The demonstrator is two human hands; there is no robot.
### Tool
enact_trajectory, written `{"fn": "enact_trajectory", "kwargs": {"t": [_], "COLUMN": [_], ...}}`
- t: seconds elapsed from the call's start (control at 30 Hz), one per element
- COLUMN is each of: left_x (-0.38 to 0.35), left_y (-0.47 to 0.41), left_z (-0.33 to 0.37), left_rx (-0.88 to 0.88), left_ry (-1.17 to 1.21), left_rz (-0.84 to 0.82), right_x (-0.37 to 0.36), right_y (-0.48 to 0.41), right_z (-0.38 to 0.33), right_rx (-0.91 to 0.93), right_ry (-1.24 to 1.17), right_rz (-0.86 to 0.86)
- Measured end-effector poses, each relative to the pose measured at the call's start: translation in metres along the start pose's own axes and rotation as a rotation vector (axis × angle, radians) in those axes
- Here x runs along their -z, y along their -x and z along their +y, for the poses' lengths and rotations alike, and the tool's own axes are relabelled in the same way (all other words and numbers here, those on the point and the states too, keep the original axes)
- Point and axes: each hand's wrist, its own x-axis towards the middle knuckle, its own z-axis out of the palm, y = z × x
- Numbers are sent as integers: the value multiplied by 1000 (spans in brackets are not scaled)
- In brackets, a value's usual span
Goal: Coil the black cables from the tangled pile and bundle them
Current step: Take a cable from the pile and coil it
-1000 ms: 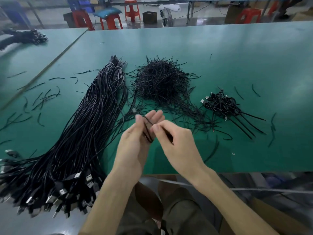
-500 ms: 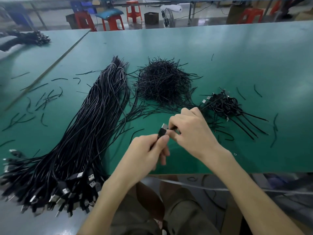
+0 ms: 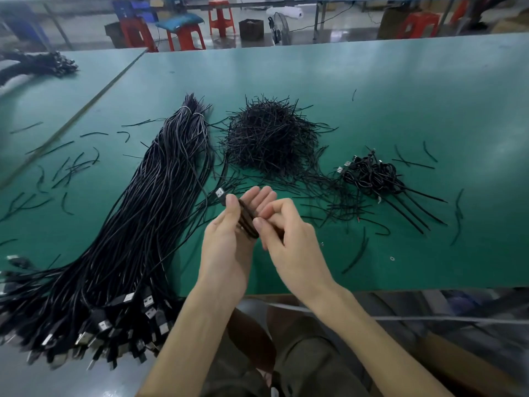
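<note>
tie heap (image 3: 269, 138) beyond coil (image 3: 246, 220); long cables (image 3: 160, 210) leftward

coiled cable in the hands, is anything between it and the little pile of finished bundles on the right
Nothing tall. The coiled cable lies in the left hand, with the right hand pinching its near end. Toward the finished bundles, only loose black ties lie flat on the green table; the coil could likely be carried over them.
</note>
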Motion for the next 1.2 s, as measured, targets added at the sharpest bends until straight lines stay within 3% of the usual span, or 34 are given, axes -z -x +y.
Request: {"fn": "enact_trajectory", "kwargs": {"t": [0.2,0.43,0.63,0.77,1.0,1.2], "left_x": [0,-2,-2,-1,4,1], "left_y": [5,6,10,11,13,21], "left_z": [8,5,-2,6,26,13], "left_rx": [-82,-43,30,55,-213,-303], "left_ry": [7,26,-71,-235,-979,-857], "left_rz": [-114,-129,-219,-307,-333,-291], "right_x": [6,15,17,25,23,22], "right_y": [-6,-9,-11,-12,-10,-7], "right_z": [13,8,1,4,6,4], "right_rx": [-222,-83,-50,-34,53,64], "right_ry": [-174,-6,-13,44,1,73], "right_rz": [-80,-247,-203,-240,-197,-60]}}
